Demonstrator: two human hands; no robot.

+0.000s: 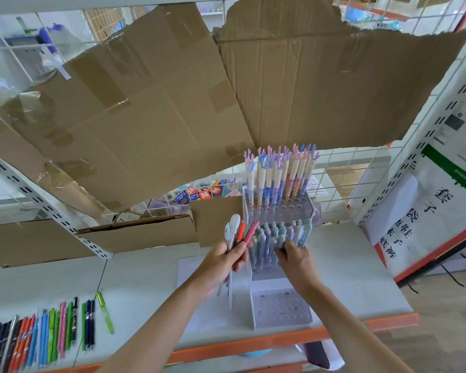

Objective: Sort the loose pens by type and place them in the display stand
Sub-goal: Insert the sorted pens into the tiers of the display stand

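Note:
A clear stepped display stand [281, 309] stands on the white shelf, its front tier showing bare holes. Its top tier holds tall antler-topped pens [280, 173]; its middle tier holds pastel pens [283, 238]. My left hand [228, 261] grips a small bunch of pens [240, 231], white, orange and pink-red, upright just left of the stand. My right hand [293, 258] pinches the pastel pens in the middle tier. Loose pens [43, 337] in several colours lie in a row at the shelf's front left.
Torn brown cardboard [172, 103] hangs over the wire back panel, and a folded cardboard box [135, 232] lies behind at the left. A white poster with black characters [425, 216] leans at the right. The shelf's orange front edge [280, 337] runs below the stand.

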